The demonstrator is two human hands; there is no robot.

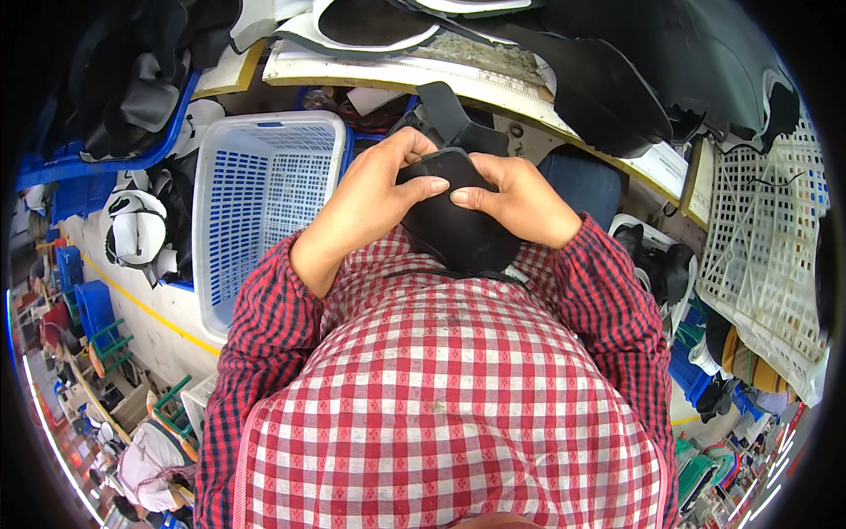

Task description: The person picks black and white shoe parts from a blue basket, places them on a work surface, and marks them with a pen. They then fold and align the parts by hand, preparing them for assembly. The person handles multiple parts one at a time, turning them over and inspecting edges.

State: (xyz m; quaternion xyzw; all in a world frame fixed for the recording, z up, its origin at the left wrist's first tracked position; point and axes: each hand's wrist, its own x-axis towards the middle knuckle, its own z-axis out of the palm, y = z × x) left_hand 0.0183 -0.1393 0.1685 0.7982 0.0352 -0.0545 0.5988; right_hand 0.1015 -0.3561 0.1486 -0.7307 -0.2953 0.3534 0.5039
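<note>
A black, smooth shoe upper [460, 225] hangs between my two hands, just above my lap. My left hand [374, 185] pinches its top edge from the left, with the thumb pressed on the near face. From the right, my right hand [524, 201] grips the same edge, its thumb close to the left one. Both sets of fingers are mostly hidden behind the piece. A black strap-like flap [449, 119] rises beyond the fingers; whether it belongs to the held piece I cannot tell.
Ahead, a pale workbench edge [388, 72] carries black and white shoe parts [608, 79]. A white and blue slatted basket [264, 189] stands to my left, beside a blue crate [115, 167] of black pieces. At my right is a white perforated crate [767, 256]. A person [154, 463] sits behind at left.
</note>
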